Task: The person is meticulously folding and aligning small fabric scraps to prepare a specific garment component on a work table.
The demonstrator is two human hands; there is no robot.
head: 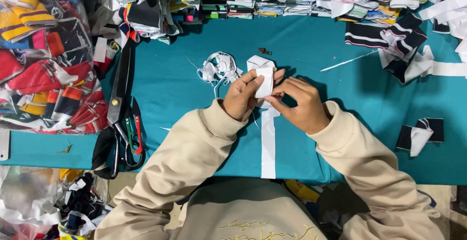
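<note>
You are in the middle of folding the end of a white fabric strip [268, 145], which runs from the near edge of the teal table [340, 99] up into your hands. Your left hand [242, 97] is clamped on the folded white piece [265, 82], thumb in front and fingers behind, holding it upright just above the strip. Your right hand [300, 104] comes in from the strip's right side, wrist bent inward, its fingertips pinched on the lower edge of the fold. The next move looks to need a firm press along the crease while the left hand keeps the layers aligned. Left of the strip lies a tangle of white scraps [219, 68]; well to its left rest large black scissors [119, 106].
</note>
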